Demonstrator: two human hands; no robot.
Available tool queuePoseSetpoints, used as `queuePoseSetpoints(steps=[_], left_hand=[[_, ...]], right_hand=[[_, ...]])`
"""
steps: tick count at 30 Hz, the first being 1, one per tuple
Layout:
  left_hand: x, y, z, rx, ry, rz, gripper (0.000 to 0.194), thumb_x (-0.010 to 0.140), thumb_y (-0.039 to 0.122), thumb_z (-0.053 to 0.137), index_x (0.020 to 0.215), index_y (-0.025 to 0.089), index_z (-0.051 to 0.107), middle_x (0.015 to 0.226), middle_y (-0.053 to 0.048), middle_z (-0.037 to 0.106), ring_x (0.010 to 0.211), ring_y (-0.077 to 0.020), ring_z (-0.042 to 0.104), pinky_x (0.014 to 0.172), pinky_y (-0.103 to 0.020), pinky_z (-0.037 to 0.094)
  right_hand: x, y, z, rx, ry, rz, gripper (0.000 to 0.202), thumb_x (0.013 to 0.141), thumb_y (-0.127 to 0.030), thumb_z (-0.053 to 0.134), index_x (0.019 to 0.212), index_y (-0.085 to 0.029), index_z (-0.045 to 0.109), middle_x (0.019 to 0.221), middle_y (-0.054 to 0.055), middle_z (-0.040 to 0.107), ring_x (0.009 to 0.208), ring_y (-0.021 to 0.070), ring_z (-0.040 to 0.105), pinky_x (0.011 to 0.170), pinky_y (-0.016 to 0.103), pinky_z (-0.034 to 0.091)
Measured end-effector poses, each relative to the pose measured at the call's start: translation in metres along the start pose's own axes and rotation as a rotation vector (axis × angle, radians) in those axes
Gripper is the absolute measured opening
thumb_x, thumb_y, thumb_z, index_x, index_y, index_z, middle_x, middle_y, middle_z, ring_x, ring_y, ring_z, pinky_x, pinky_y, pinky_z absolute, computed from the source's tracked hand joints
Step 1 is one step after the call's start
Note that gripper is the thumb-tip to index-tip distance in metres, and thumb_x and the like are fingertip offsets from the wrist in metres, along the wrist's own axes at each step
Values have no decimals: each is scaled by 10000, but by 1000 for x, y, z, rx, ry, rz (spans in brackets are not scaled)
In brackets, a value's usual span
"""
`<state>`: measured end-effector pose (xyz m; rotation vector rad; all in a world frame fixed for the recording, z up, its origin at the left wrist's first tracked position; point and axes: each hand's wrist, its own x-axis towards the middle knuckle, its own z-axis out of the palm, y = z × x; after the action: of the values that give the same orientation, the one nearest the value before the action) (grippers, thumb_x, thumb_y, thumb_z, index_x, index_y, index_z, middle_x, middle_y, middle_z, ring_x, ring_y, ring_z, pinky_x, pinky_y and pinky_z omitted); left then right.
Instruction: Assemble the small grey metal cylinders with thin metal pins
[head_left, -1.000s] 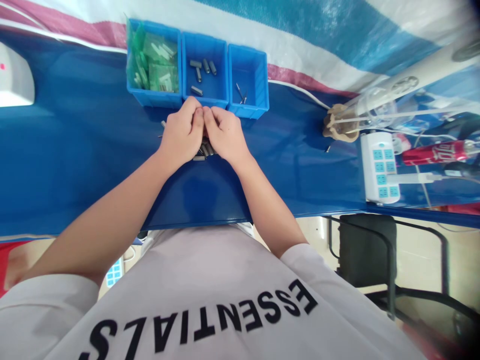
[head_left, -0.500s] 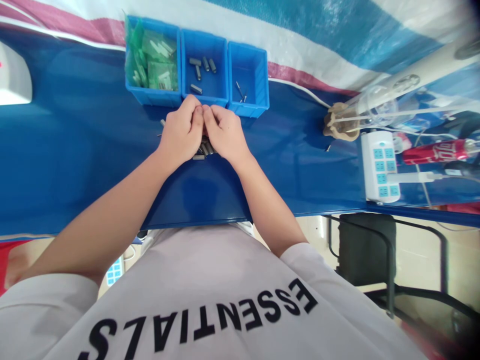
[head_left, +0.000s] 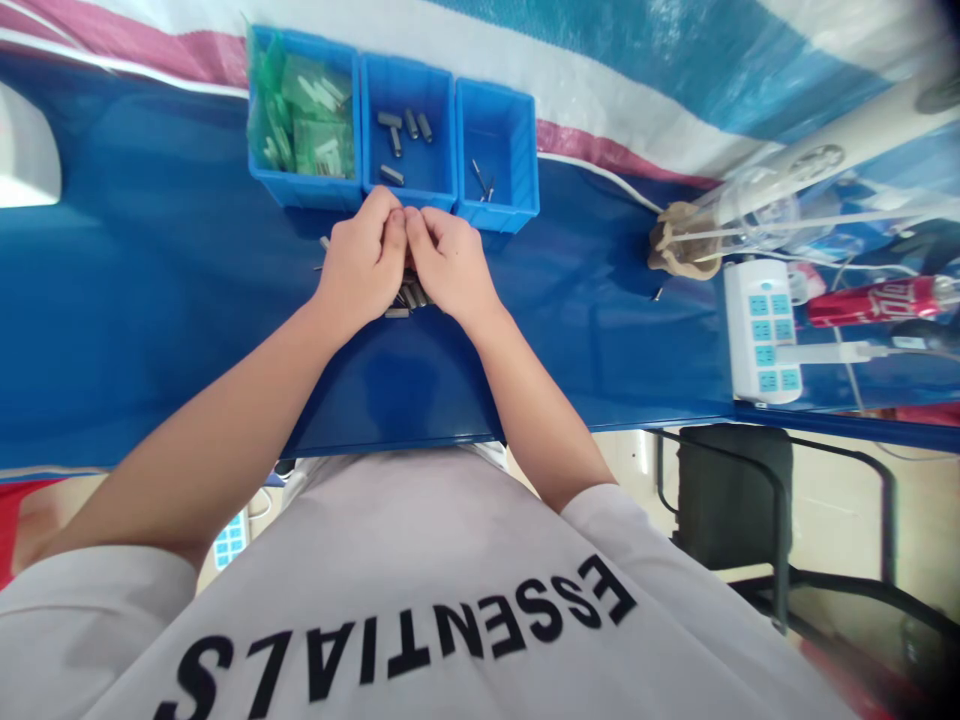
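My left hand and my right hand meet thumb to thumb in front of the blue bins, fingers curled inward. Both are closed, and whatever they grip is hidden behind the thumbs and knuckles. Under and between them lies a pile of small grey metal cylinders on the blue table. The middle bin, just beyond my fingers, holds several similar metal cylinders. A few thin metal pieces lie in the right bin.
The left bin contains green-tinted plastic bags. To the right are a brown paper-like holder, a white power strip and a red can. A white object stands at the left edge; a black chair is at lower right.
The camera view has shifted very slightly. Both hands keep the same closed pose at the same spot, and the bins' contents look unchanged.
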<state>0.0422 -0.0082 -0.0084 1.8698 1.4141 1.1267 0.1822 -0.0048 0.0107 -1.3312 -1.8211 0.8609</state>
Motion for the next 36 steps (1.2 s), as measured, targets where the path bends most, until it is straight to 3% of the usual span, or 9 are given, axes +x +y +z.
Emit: queuePoseSetpoints(steps=[10,21,27,36], left_hand=[[-1,1,-1,10,-40,-38,373,1043,564,317,914,253,479,751,-12,535,943,-218,556,848,-391,349],[-1,3,-2,3,-28,-24,381,1040,570,318,911,254,488,748,-15,536,918,-218,564,829,-386,360],[-1,3,-2,24,9,-13,458,1004,666,331,891,253,494,731,-9,515,780,-189,506,777,-370,338],[-1,0,-1,11,-22,-24,369,1040,564,329,924,256,495,754,-9,546,930,-212,561,849,-386,361]], right_hand=[[-1,0,0,-2,0,4,508,1017,-595,347,698,-210,433,689,-3,479,712,132,506,754,265,445],[0,0,0,1,2,10,481,1021,-560,379,689,-214,420,693,0,501,705,139,508,759,278,457],[0,1,1,6,-9,13,472,1022,-554,379,701,-213,435,699,0,497,739,145,528,774,276,468],[0,1,0,-9,2,-3,460,1035,-514,369,698,-207,429,698,-3,487,721,137,520,778,274,458]])
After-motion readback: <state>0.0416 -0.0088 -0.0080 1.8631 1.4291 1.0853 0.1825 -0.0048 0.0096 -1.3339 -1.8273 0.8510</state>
